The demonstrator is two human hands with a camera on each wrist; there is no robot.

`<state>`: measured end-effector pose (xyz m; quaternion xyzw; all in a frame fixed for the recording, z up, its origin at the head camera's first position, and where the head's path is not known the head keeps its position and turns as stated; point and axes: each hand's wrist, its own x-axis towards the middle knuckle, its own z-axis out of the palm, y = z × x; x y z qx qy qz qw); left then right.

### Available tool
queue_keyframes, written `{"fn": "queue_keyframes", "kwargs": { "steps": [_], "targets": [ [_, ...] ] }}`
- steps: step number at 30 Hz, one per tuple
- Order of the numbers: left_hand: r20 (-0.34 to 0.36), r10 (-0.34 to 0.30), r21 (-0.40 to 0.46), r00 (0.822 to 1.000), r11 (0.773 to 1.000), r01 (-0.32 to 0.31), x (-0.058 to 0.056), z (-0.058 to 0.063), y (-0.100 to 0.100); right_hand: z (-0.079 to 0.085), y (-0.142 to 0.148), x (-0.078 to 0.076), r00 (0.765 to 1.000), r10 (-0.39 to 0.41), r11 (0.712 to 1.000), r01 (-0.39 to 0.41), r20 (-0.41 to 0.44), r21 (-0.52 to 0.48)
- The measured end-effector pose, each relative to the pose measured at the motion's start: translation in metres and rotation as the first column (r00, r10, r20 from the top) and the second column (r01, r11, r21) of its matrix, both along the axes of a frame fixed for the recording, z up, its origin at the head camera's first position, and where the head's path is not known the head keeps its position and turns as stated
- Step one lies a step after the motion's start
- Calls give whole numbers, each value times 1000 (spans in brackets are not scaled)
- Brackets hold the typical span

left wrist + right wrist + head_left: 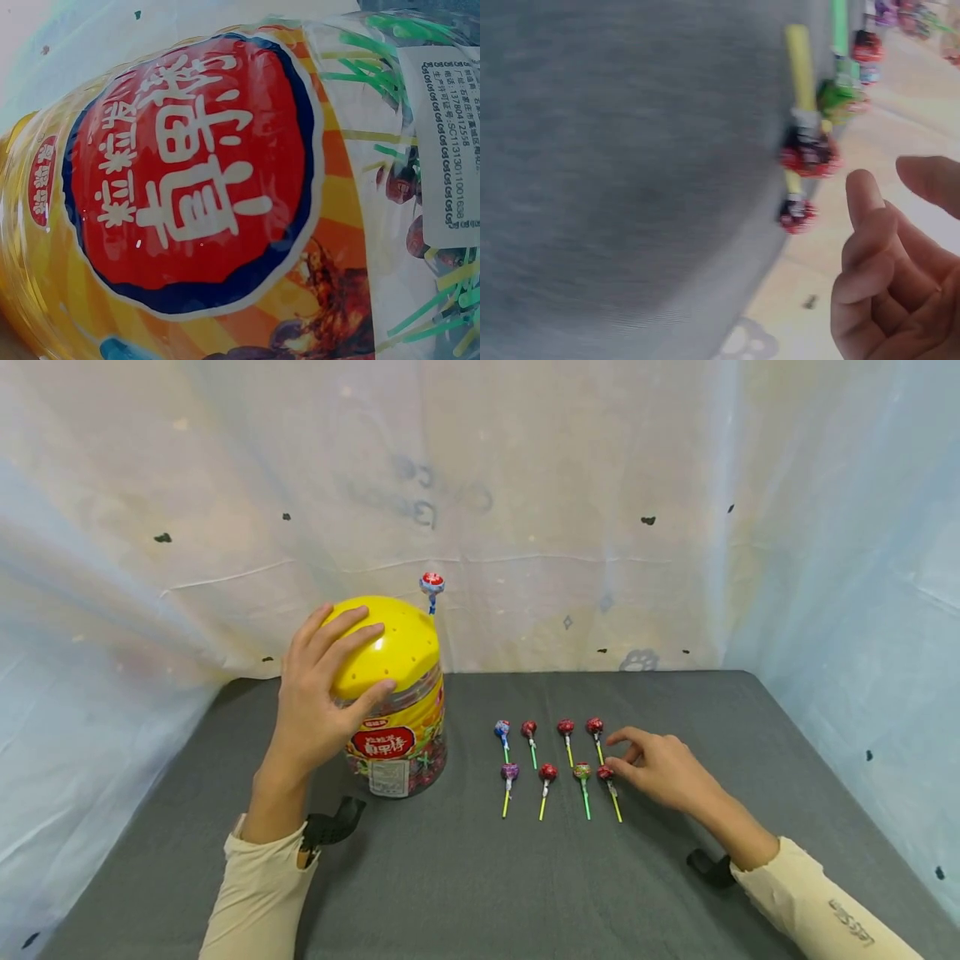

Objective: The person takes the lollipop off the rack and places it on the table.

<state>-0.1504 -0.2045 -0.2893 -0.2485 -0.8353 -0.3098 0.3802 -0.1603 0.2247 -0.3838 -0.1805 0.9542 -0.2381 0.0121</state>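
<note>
A clear plastic jar point(405, 768) of lollipops, with a printed label point(187, 180), stands at the left under a yellow domed lid point(408, 647) with small holes. My left hand point(315, 693) rests spread over the lid's left side, thumb along its lower edge. One lollipop point(432, 583) stands upright at the lid's far right edge. Beside the right ends of two lollipop rows is my right hand point(663, 768), thumb and index finger apart, nothing between them. Nearest it are a red lollipop point(606, 772) in the front row and another red lollipop point(595, 727) behind.
Two short rows of lollipops lie on the grey cloth-covered table point(480, 877), among them a blue one point(502, 728), a purple one point(510, 772) and a green one point(582, 770). A pale patterned curtain point(525, 527) hangs behind the table and along both sides.
</note>
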Motion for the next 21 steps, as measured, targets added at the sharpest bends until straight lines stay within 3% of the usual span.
{"fn": "queue_keyframes", "kwargs": {
  "steps": [5, 16, 21],
  "targets": [
    [-4, 1, 2, 1000, 1000, -1, 0, 0, 0, 22, -13, 1, 997, -3, 999, -1, -83, -52],
    [-1, 9, 13, 1000, 1000, -9, 1, -1, -2, 85, -80, 3, 972, 88, 970, -134, -219, -204],
    [-1, 2, 2, 1000, 1000, -2, 0, 0, 0, 106, -106, -4, 951, 109, 954, -182, -290, -238]
  ]
}}
